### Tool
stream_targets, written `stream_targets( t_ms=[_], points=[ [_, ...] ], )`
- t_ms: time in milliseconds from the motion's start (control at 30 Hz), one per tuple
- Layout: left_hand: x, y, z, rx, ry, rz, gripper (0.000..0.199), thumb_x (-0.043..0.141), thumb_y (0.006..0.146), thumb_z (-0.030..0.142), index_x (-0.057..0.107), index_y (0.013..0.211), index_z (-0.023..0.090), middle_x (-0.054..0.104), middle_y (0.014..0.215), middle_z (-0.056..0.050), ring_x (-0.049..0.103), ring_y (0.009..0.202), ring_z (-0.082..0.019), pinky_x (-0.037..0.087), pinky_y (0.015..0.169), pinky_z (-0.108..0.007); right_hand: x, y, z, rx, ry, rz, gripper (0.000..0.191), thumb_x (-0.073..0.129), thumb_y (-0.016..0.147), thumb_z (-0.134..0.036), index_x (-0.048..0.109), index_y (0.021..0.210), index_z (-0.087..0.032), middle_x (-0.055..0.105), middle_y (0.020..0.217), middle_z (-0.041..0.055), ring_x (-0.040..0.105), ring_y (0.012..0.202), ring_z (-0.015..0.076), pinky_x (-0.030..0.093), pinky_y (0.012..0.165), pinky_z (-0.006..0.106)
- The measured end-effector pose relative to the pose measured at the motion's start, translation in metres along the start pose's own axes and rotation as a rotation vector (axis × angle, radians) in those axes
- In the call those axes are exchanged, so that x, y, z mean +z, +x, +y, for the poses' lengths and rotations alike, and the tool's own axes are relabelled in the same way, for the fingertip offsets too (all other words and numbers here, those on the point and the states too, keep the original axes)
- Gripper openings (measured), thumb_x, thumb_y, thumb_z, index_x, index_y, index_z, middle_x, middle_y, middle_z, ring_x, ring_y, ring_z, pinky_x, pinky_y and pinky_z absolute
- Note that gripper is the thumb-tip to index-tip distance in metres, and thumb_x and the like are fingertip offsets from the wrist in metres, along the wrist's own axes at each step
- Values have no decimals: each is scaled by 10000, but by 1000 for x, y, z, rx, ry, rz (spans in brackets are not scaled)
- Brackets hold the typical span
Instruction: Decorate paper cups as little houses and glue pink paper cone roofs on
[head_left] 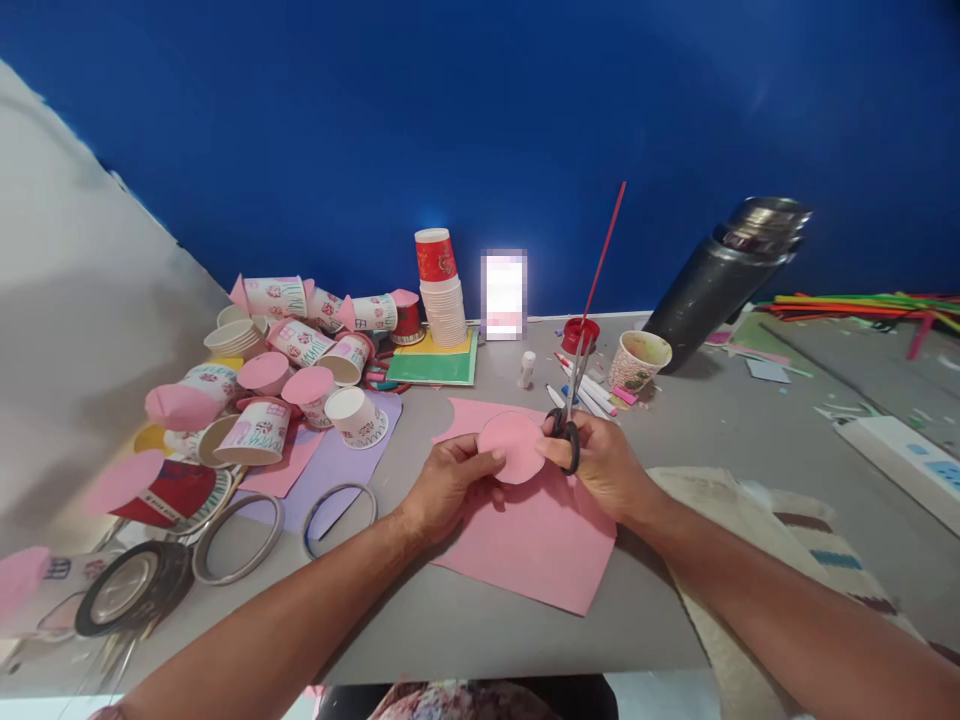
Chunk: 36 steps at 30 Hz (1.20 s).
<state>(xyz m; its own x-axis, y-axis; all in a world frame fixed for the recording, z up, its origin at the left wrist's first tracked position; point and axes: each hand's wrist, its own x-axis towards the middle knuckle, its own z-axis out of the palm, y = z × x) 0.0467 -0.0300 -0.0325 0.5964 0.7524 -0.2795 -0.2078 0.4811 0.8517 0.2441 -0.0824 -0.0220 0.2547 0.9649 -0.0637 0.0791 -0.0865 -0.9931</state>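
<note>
A round pink paper disc (511,450) is held up between my two hands over the middle of the table. My left hand (457,478) pinches its left edge, thumb on top. At the disc's right edge is the thumb of my right hand (604,460), which also holds black-handled scissors (574,425) with the blades pointing up and away from the disc. Beneath both hands lies a larger pink paper sheet (536,550), with a curved cut in its far left edge.
Decorated paper cups (259,432) with pink cone tops crowd the left, near tape rings (238,540) and purple paper (375,430). Behind stand stacked cups (442,310), a glue stick (527,370) and markers (592,395). Rightward are a tilted dark flask (712,285), a cloth (720,530) and a power strip (911,465).
</note>
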Motion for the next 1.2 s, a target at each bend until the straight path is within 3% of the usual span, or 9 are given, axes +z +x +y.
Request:
stream_targets(
  t_ms=[133,267,367,467,567,733,867,1000,1200],
  points=[
    [-4,1,6,9,-62,30,368,922,656,318,774,904,90,749,791,-91,667,655,-165,543,625,-283,-4,5,5,28,-128,-144,291,756,704,-457,670,810,-200,636,705,-12,527,635,146,391,602,275],
    [-4,-5,10,55,-64,-29,318,929,652,312,816,877,117,765,816,-87,660,723,-163,509,740,-291,-5,7,10,-104,-498,-128,239,639,749,-365,519,607,-216,537,588,-20,436,590,141,298,570,280],
    [-2,-9,8,47,16,-123,258,919,669,316,829,829,135,784,998,-126,688,860,-214,499,856,-340,-1,4,12,-138,-542,-175,181,614,690,-258,486,570,-215,487,543,-35,397,557,129,262,552,274],
    [0,-10,5,21,45,-169,288,907,694,326,841,910,148,777,1101,-143,691,981,-259,478,953,-385,3,0,11,-146,-529,-252,147,604,661,-223,494,564,-212,480,535,-41,388,549,123,263,534,260],
    [0,-10,5,15,36,-153,323,896,718,348,834,963,147,785,979,-120,683,901,-226,493,895,-354,5,-3,8,-142,-474,-245,61,608,661,-233,552,642,-217,531,590,-37,425,577,130,294,538,252],
    [-3,-9,4,20,59,-84,323,927,670,355,810,855,117,756,825,-93,649,774,-189,497,775,-307,7,-7,5,-169,-462,-151,185,669,638,-242,566,792,-246,607,630,-50,489,571,142,324,551,253],
    [-3,-10,1,14,48,-95,321,920,682,346,806,871,112,749,850,-99,641,766,-186,495,764,-310,4,-5,5,-276,-562,-320,83,634,666,-186,570,708,-220,678,708,-6,564,658,168,381,608,266],
    [0,-12,0,-20,-1,-114,325,927,663,339,808,859,109,752,835,-105,654,780,-202,514,794,-338,-2,-1,6,-239,-471,-504,113,626,694,-155,641,794,-204,686,727,-16,558,670,162,416,615,258],
    [2,-12,0,-43,-68,-108,295,911,672,326,798,812,91,736,772,-93,646,717,-176,526,728,-299,-6,2,4,-185,-460,-555,177,595,678,-102,646,819,-197,654,706,-44,537,634,127,380,577,230]
  ],
)
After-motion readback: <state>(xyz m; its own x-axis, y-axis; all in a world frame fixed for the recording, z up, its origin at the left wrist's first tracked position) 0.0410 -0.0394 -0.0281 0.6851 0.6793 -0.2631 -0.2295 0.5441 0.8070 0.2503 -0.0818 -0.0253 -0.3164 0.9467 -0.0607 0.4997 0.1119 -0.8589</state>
